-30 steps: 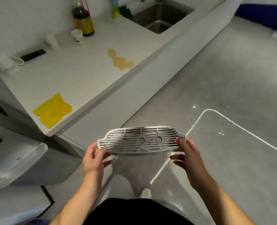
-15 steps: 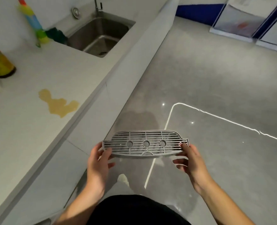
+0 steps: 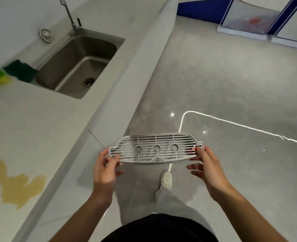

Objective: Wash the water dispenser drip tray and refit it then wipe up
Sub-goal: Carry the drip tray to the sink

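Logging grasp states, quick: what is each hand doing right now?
Left hand: grips the drip tray grille by its left end.
Right hand: pinches its right end, thumb on top.

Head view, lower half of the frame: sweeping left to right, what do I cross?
Yellow-brown spill on the counter → left hand → drip tray, held at both ends → right hand.

Carried drip tray (image 3: 163, 142) nearer sink (image 3: 69, 55)
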`<state>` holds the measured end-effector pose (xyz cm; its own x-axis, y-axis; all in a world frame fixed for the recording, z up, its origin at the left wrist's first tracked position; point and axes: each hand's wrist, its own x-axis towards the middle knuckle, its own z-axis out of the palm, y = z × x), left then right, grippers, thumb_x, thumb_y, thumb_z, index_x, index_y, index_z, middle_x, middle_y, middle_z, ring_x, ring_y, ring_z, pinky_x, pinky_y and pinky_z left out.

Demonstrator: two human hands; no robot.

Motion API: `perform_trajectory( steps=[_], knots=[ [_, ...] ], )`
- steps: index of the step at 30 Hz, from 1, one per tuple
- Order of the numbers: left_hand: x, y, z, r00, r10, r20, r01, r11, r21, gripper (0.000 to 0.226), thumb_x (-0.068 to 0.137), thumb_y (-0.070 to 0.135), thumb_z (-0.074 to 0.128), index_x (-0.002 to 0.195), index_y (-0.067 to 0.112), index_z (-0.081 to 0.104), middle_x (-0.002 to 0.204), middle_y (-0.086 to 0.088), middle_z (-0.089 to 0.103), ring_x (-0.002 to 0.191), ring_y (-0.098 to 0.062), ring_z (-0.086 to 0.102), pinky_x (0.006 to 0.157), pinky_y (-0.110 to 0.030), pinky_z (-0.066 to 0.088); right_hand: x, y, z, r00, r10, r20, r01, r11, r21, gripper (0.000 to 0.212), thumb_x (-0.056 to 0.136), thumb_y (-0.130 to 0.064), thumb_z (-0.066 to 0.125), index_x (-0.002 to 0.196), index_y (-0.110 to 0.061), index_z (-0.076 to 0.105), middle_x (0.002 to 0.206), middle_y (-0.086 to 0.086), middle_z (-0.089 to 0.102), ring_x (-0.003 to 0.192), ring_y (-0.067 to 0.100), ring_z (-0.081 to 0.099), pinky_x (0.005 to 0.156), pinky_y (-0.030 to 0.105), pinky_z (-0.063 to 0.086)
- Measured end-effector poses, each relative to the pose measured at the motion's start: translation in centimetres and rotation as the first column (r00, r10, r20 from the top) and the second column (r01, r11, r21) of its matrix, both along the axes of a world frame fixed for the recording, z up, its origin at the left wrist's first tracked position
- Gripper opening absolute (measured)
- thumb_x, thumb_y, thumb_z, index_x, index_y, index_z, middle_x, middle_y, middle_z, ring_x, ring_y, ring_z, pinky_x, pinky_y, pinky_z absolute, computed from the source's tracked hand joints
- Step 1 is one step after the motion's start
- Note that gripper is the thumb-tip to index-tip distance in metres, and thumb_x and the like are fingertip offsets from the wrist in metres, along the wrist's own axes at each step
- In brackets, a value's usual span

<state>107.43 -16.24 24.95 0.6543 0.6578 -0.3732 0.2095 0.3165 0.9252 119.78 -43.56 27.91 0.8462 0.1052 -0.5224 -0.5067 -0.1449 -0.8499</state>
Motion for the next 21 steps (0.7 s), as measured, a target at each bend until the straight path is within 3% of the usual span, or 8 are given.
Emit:
perform_trajectory(
  steps=[4, 8, 14, 21],
  knots=[
    [8.1, 0.7, 0.7, 0.996, 0.080, -0.024, -0.079, 0.994, 0.070, 0.027, 0.101, 0.018, 0.059, 0.127, 0.024, 0.065, 0.104, -0.014, 0.074, 0.087, -0.028, 0.073, 0.068, -0.036, 0.060, 9.5, 1.8, 0.0, 0.999, 0.044, -0.030, -0.044, 0.999, 0.004, 0.021, 0.105, -0.041, 0.049, 0.111, -0.033, 0.068, 0.095, 0.006, 0.074, 0.070, 0.025, 0.074, 0.066, 0.036, 0.058],
    [15.6, 2.0, 1.4, 0.989, 0.143, -0.038, -0.138, 0.986, 0.094, 0.026, 0.101, 0.022, 0.057, 0.123, 0.031, 0.066, 0.105, -0.005, 0.076, 0.092, -0.024, 0.074, 0.065, -0.029, 0.060, 18.5, 3.8, 0.8, 0.991, 0.130, -0.011, -0.130, 0.991, 0.002, 0.021, 0.105, -0.042, 0.049, 0.112, -0.033, 0.067, 0.099, 0.008, 0.074, 0.072, 0.025, 0.074, 0.065, 0.036, 0.057],
    [24.9, 5.7, 1.7, 0.979, 0.202, -0.019, -0.200, 0.978, 0.055, 0.027, 0.092, 0.036, 0.062, 0.119, 0.037, 0.068, 0.107, -0.002, 0.076, 0.093, -0.017, 0.075, 0.065, -0.026, 0.059, 30.2, 8.8, 1.2, 0.978, 0.210, -0.010, -0.211, 0.977, -0.016, 0.020, 0.103, -0.044, 0.051, 0.102, -0.037, 0.070, 0.093, 0.004, 0.075, 0.071, 0.025, 0.075, 0.062, 0.034, 0.058],
    [35.6, 13.3, 0.0, 0.966, 0.257, 0.024, -0.257, 0.966, 0.013, 0.028, 0.096, 0.031, 0.063, 0.123, 0.037, 0.067, 0.111, 0.003, 0.076, 0.096, -0.016, 0.075, 0.065, -0.026, 0.060, 42.4, 17.2, 0.4, 0.959, 0.282, 0.010, -0.282, 0.959, -0.033, 0.022, 0.103, -0.045, 0.051, 0.104, -0.033, 0.070, 0.099, 0.010, 0.075, 0.072, 0.028, 0.074, 0.060, 0.034, 0.057]
  ],
)
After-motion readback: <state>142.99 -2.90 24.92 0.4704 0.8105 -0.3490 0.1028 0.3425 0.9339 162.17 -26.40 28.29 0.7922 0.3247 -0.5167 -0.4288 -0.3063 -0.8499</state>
